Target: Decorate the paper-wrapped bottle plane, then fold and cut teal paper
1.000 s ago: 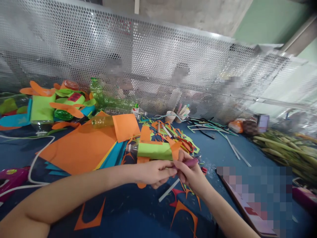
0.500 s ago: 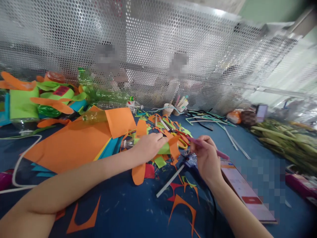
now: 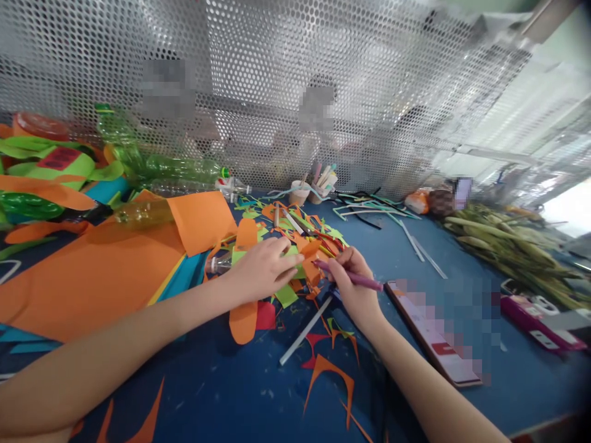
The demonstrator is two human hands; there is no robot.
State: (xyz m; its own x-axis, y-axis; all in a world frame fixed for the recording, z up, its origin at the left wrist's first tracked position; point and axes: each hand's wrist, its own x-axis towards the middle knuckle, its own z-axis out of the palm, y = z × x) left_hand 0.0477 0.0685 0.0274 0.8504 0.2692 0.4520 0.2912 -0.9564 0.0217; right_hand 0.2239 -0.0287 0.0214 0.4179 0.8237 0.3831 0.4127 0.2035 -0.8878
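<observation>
My left hand (image 3: 261, 271) lies over a small clear bottle wrapped in green paper with orange fins (image 3: 249, 243), fingers curled down on it and pinning it to the blue table (image 3: 221, 387). Only the bottle's neck (image 3: 216, 265) shows at the left of the hand. My right hand (image 3: 353, 283) is closed round a purple pen (image 3: 355, 280), whose tip points left at the orange fin (image 3: 310, 258) just right of my left hand. A white stick (image 3: 305, 332) lies on the table below both hands.
Large orange sheets (image 3: 92, 271) cover the left, with green bottles (image 3: 175, 169) and paper crafts behind. Paper scraps (image 3: 330, 381) litter the middle. Cups of pens (image 3: 314, 187) stand by a perforated metal screen (image 3: 295, 74). Green stalks (image 3: 508, 240) lie at right, and a flat blurred item (image 3: 443, 320).
The wrapped bottle has gone from held up in both hands to lying on the table under my left hand. My right hand swung the pen out, then brought its tip back.
</observation>
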